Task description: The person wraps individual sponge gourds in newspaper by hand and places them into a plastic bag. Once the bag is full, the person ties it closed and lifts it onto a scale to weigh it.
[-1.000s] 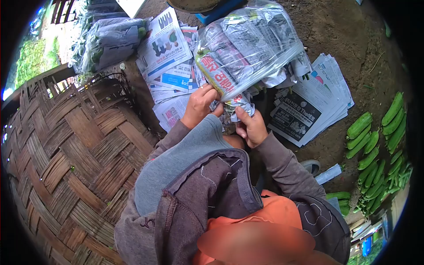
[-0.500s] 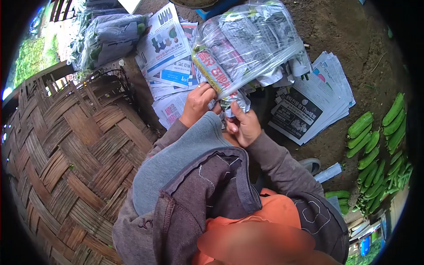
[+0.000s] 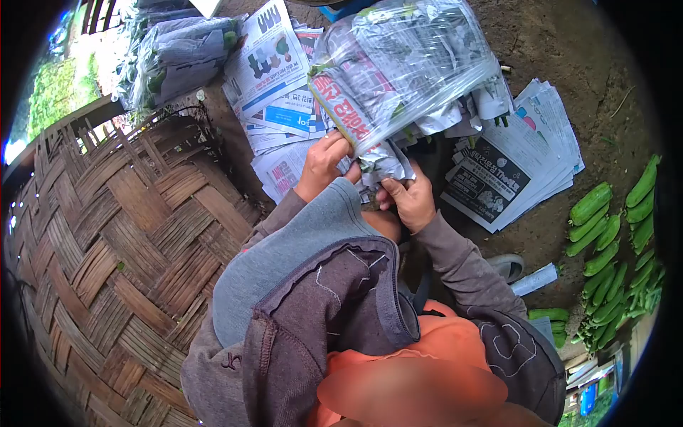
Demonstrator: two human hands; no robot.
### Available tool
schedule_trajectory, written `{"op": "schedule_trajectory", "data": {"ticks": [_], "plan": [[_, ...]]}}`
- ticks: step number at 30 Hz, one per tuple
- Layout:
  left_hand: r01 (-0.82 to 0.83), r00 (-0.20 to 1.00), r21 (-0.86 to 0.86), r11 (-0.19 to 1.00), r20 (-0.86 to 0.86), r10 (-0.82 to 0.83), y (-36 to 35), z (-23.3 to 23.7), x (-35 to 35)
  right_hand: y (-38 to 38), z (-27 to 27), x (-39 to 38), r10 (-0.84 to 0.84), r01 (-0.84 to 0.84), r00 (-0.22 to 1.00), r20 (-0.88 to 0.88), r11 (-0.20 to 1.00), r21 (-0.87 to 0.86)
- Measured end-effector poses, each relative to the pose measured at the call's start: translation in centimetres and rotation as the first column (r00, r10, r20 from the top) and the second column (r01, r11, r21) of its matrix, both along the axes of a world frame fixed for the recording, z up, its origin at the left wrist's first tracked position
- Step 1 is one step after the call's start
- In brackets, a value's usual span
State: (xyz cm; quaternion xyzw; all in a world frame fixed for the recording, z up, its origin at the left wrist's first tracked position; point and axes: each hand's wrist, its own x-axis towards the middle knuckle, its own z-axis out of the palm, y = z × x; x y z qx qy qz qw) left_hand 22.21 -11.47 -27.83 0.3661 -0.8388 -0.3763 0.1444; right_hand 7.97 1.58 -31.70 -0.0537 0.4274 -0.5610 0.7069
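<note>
A large bundle (image 3: pixel 420 71) of newspaper-wrapped rolls, bound in clear plastic, lies tilted in front of me. Bits of green show at the ends of the rolls. My left hand (image 3: pixel 324 167) is closed on the bundle's near left corner, its fingers curled at the edge of a newspaper-wrapped roll (image 3: pixel 348 117) with red lettering. Pinched between the thumb and fingers of my right hand (image 3: pixel 411 199) is the crumpled paper end (image 3: pixel 384 165) of the wrapping. The fingertips of both hands are partly hidden under the paper.
Newspaper sheets lie in a left stack (image 3: pixel 274 78) and a right stack (image 3: pixel 509 167). Another plastic-wrapped bundle (image 3: pixel 185 60) sits at upper left. A woven bamboo basket (image 3: pixel 121 249) fills the left side. Long green vegetables (image 3: pixel 605 285) lie on the dirt ground at right.
My right hand has shifted slightly right and down, with the crumpled paper end spread wider. My left hand keeps its hold on the bundle's corner. The view has shifted slightly.
</note>
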Motion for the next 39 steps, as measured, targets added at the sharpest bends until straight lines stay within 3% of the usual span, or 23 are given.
{"op": "schedule_trajectory", "data": {"ticks": [4, 11, 15, 17, 18, 19, 20, 21, 22, 24, 25, 27, 28, 29, 30, 31, 32, 34, 35, 36, 37, 38, 39], "plan": [[-0.008, 1.0, -0.02, 1.0, -0.006, 0.008, -0.3, -0.6, 0.6, -1.2, 0.6, 0.4, 0.033, -0.033, 0.999, -0.003, 0.997, 0.074], [-0.08, 0.996, 0.045, 0.996, 0.033, 0.078, 0.2, -0.5, 0.7, -2.2, -0.5, 2.4, -0.111, 0.114, 0.99, -0.091, 0.993, 0.023], [-0.011, 0.998, -0.071, 0.997, 0.063, 0.015, 1.1, -1.3, 1.0, -1.7, -2.2, 3.2, -0.161, 0.174, 0.972, -0.172, 0.983, 0.062], [-0.001, 0.986, -0.104, 0.995, 0.163, 0.018, 1.7, -2.7, 2.4, -1.4, -2.4, 2.8, -0.061, 0.086, 0.99, -0.128, 0.976, 0.199], [-0.084, 0.986, -0.101, 0.991, 0.134, 0.097, 2.6, -4.5, 4.1, -1.1, -3.5, 3.1, 0.022, 0.006, 0.988, -0.152, 0.984, 0.18], [-0.04, 0.987, -0.087, 0.995, 0.152, 0.053, 2.6, -3.7, 3.7, -0.9, -4.8, 3.0, 0.107, -0.074, 0.977, -0.183, 0.982, 0.176], [-0.056, 0.995, -0.019, 0.998, 0.084, 0.057, 2.5, -4.8, 4.9, -1.1, -4.5, 1.4, 0.306, -0.266, 0.897, -0.319, 0.95, 0.163], [-0.002, 0.997, -0.025, 1.0, 0.078, 0.004, 2.0, -5.2, 5.5, -1.7, -5.1, 0.4, 0.325, -0.338, 0.811, -0.486, 0.939, 0.064], [-0.078, 0.993, -0.107, 0.991, 0.075, 0.086, 2.5, -6.0, 6.3, -1.7, -5.5, -0.4, 0.339, -0.395, 0.742, -0.579, 0.918, 0.031], [-0.25, 0.968, -0.266, 0.931, -0.069, 0.24, 3.2, -5.0, 4.6, -1.1, -2.6, -5.2, 0.307, -0.403, 0.753, -0.582, 0.914, -0.041], [-0.174, 0.984, -0.325, 0.93, -0.093, 0.152, 2.7, -4.4, 3.4, 0.0, -0.7, -8.3, 0.297, -0.401, 0.747, -0.594, 0.915, -0.046], [-0.041, 0.994, -0.441, 0.897, -0.105, -0.007, 1.9, -3.2, 1.4, 2.8, 0.5, -14.4, -0.031, -0.122, 0.671, -0.741, 0.981, -0.151], [0.015, 0.991, -0.498, 0.867, -0.108, -0.079, 1.9, -2.8, 0.5, 4.8, -0.2, -18.0, -0.178, 0.051, 0.497, -0.849, 0.983, -0.176], [0.063, 0.983, -0.552, 0.832, -0.108, -0.146, 2.1, -2.6, -0.5, 7.4, -2.3, -21.9, -0.374, 0.364, 0.642, -0.669, 0.917, -0.163], [0.106, 0.972, -0.603, 0.791, -0.103, -0.209, 2.6, -2.3, -1.4, 10.1, -2.1, -27.0, -0.462, 0.56, 0.554, -0.692, 0.822, -0.101], [0.152, 0.957, -0.651, 0.744, -0.092, -0.276, 3.0, -1.9, -2.4, 13.4, -2.3, -31.5, -0.443, 0.692, 0.29, -0.848, 0.709, -0.133], [0.299, 0.917, -0.548, 0.781, -0.061, -0.394, 3.2, -1.2, -3.7, 17.0, -1.1, -35.5, -0.418, 0.835, 0.147, -0.897, 0.538, -0.114], [0.58, 0.786, -0.346, 0.737, -0.001, -0.619, 3.9, -1.3, -6.7, 27.6, -4.8, -43.2, -0.345, 0.919, -0.092, -0.934, 0.331, -0.213], [0.697, 0.7, -0.251, 0.672, 0.035, -0.713, 4.6, -2.1, -8.2, 34.3, -8.0, -46.9, -0.083, 0.915, -0.191, -0.978, 0.346, -0.208], [0.793, 0.604, -0.152, 0.59, 0.061, -0.795, 5.4, -3.1, -9.7, 39.8, -9.5, -49.1, 0.148, 0.942, -0.237, -0.96, 0.279, -0.189], [0.826, 0.563, -0.096, 0.555, 0.092, -0.821, 6.4, -4.4, -11.1, 43.9, -8.3, -49.4, 0.347, 0.965, -0.17, -0.922, 0.247, -0.085], [0.855, 0.518, -0.034, 0.518, 0.124, -0.846, 7.6, -5.9, -12.3, 46.0, -6.5, -48.9, 0.499, 0.997, 0.005, -0.867, 0.068, 0.045], [0.877, 0.469, 0.033, 0.479, 0.153, -0.87, 8.5, -6.8, -13.3, 49.2, -6.3, -49.0, 0.577, 0.986, 0.12, -0.808, 0.026, 0.164]]}}
